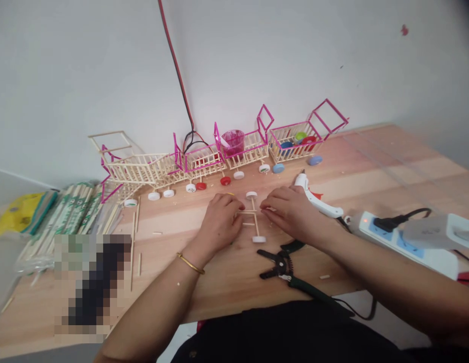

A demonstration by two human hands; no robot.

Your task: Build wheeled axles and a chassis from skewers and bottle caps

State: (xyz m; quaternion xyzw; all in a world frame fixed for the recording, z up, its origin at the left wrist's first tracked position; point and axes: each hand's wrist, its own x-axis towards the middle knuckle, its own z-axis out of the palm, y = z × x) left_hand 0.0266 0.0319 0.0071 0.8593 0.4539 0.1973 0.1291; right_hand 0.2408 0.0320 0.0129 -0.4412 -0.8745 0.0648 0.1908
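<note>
A small chassis of pale wooden sticks [255,222] lies on the table between my hands, with white bottle-cap wheels [259,239] at its right end. My left hand [221,222] is closed around its left part, covering most of that end. A sliver of a yellow cap shows behind the fingers. Just right of the chassis, my right hand [289,209] is curled with thumb and fingertips slightly apart and nothing visible between them. A white glue gun [319,199] is beyond that hand. Black-and-green pliers [281,264] lie below it.
Along the wall stand several stick carts [204,159] with cap wheels, one holding a pink cup [233,143]. A power strip [404,244] with plugs sits at right. Packaged sticks [70,212] and a yellow bag [22,212] are at left. Loose sticks [133,252] lie nearby.
</note>
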